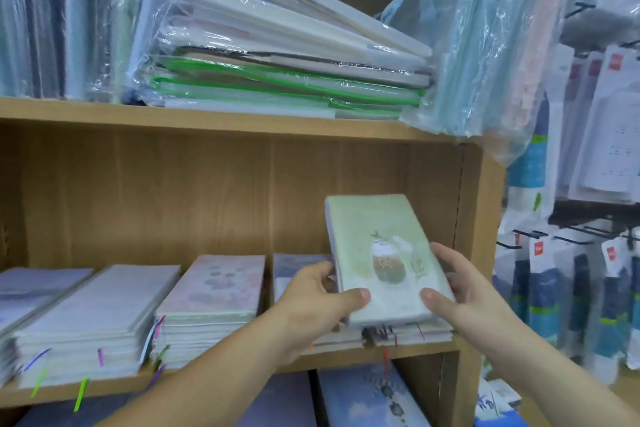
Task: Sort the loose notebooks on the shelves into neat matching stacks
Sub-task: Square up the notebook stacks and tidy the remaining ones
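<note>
Left hand [322, 298] and right hand [467, 291]: you grip the pale green notebook with a jar drawing on its cover [377, 246], thumbs on the cover, fingers curled round both long edges. This two-sided hold likely keeps it square for setting down. It hangs tilted, far end raised, over the low notebook stack [433, 331] at the right end of the wooden middle shelf [346, 355]. Whether the cover beneath matches is hidden.

Notebook stacks [207, 291] are sitting side by side on the middle shelf [415, 352]. The left hand [311, 302] and right hand [464, 291] are holding a notebook [381, 253] over the rightmost stack [433, 331]. Wrapped piles [277, 55] are lying on the upper shelf [207, 114].
</note>
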The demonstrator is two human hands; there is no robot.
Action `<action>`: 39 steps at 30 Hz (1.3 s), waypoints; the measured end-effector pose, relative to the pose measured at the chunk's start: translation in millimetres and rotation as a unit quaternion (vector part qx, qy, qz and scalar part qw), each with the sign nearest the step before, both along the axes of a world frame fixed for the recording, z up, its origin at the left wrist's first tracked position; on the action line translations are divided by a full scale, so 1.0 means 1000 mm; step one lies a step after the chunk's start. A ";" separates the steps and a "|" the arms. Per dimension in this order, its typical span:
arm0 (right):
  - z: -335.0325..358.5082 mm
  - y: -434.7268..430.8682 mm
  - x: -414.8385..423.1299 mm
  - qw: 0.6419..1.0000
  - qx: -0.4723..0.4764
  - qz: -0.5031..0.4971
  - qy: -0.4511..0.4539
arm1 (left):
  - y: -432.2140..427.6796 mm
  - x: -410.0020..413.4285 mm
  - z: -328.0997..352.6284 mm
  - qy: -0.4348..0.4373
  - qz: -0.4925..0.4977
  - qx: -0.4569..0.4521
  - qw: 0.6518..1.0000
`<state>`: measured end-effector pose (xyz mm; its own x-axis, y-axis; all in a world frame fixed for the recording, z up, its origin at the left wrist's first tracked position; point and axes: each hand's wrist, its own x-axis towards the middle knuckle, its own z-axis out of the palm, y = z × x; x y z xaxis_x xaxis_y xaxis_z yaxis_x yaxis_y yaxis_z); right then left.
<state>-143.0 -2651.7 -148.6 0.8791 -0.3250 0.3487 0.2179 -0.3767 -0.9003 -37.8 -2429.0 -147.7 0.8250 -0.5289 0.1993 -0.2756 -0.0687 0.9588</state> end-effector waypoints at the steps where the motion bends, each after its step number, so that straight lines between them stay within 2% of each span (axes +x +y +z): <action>1: 0.000 0.005 0.000 1.000 -0.008 0.011 0.000 | 0.009 -0.003 0.003 -0.026 0.000 0.009 1.000; 6: 0.007 0.055 0.006 0.995 -0.012 0.087 -0.037 | 0.072 -0.014 0.013 -0.109 0.008 -0.001 0.994; 12: 0.016 0.137 0.032 0.989 -0.059 0.108 -0.080 | 0.151 -0.015 0.019 -0.215 0.090 0.032 0.972; 15: 0.026 0.176 0.049 0.985 -0.099 0.117 -0.082 | 0.179 -0.009 0.022 -0.235 0.108 0.050 0.965; 19: 0.027 0.204 0.080 0.984 -0.152 0.082 -0.053 | 0.202 0.005 0.024 -0.255 0.163 0.106 0.947; 25: 0.022 0.213 0.111 0.979 -0.179 0.061 -0.073 | 0.210 0.032 0.012 -0.281 0.201 0.146 0.927; 30: 0.006 0.206 0.124 0.973 -0.219 0.061 -0.032 | 0.210 0.045 -0.002 -0.287 0.193 0.174 0.922; 36: -0.008 0.208 0.131 0.965 -0.245 0.071 -0.054 | 0.219 0.051 -0.019 -0.296 0.180 0.158 0.925; 39: -0.012 0.205 0.134 0.970 -0.217 0.085 -0.068 | 0.220 0.053 -0.017 -0.306 0.179 0.143 0.924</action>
